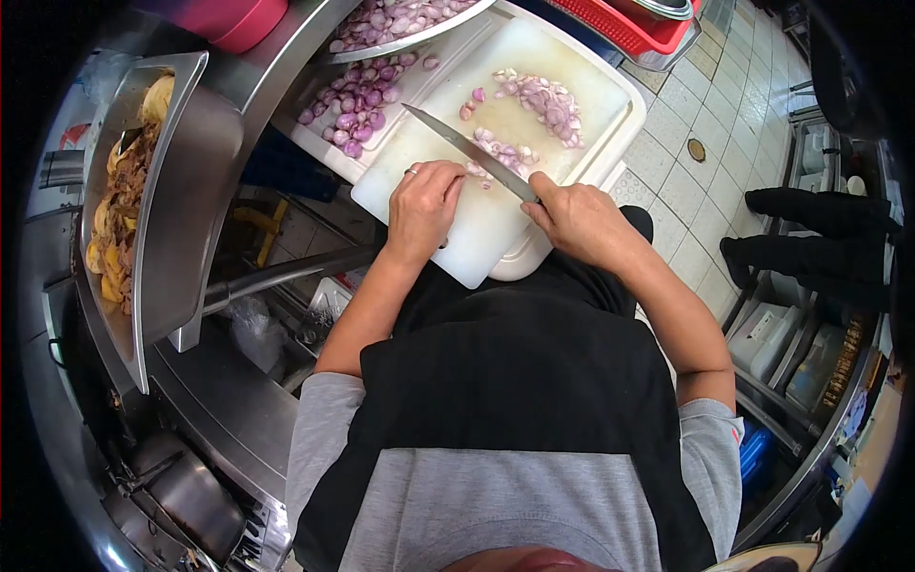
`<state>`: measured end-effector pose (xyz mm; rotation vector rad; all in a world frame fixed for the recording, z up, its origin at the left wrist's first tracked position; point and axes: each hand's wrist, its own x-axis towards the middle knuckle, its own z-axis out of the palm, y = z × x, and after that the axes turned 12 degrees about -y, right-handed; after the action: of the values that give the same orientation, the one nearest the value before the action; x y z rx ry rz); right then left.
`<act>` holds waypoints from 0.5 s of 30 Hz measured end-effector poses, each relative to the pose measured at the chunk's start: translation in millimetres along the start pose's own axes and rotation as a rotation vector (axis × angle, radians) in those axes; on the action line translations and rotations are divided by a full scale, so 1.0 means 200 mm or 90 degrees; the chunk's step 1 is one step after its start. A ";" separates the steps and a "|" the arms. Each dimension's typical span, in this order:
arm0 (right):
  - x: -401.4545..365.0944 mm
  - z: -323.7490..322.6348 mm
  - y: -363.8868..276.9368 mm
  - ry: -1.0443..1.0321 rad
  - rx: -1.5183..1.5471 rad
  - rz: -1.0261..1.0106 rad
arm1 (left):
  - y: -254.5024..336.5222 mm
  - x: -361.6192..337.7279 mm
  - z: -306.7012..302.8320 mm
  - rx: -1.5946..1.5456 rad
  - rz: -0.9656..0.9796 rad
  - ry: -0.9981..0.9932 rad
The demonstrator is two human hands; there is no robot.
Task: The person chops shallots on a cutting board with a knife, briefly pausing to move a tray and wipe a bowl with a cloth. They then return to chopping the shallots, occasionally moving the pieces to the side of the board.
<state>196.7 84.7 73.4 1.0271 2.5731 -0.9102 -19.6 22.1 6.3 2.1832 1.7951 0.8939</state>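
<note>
My right hand (579, 219) is wrapped round the handle of a kitchen knife (467, 148), whose long blade points up and left across the white cutting board (438, 253). Left of the blade, the fingers of my left hand (424, 210) are curled together on the board, with a small shallot piece (476, 171) at their tips. Sliced shallots (505, 153) lie just beyond the blade, and a larger curved pile of slices (553, 110) sits farther back. Two small pinkish pieces (472, 103) are on the board apart from the piles.
Whole peeled shallots (355, 114) fill part of a white tub (610, 143) under the board. A bowl of sliced shallots (410, 24) stands behind. To the left is a deep metal pan (191, 191) of brownish-yellow food. A red basket (620, 27) is at back right; another person's dark-clothed legs (810, 229) are at right.
</note>
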 end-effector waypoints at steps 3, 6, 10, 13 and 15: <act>0.01 0.04 0.03 0.019 -0.010 -0.002 | 0.01 0.01 0.01 0.011 0.004 -0.004; 0.02 0.08 0.05 0.014 -0.004 -0.020 | 0.03 0.03 0.01 0.035 0.007 -0.017; -0.01 0.06 0.05 0.018 -0.002 -0.022 | 0.04 0.00 -0.02 0.004 0.013 -0.053; -0.04 0.06 0.06 0.032 0.002 -0.020 | 0.01 0.04 -0.10 -0.017 -0.006 0.015; -0.06 0.08 0.05 -0.013 0.013 -0.063 | -0.01 0.13 -0.16 -0.005 -0.012 0.019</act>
<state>212.3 74.5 60.3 0.8974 2.6232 -0.9669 -37.2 40.4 39.8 2.1552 1.8191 0.9335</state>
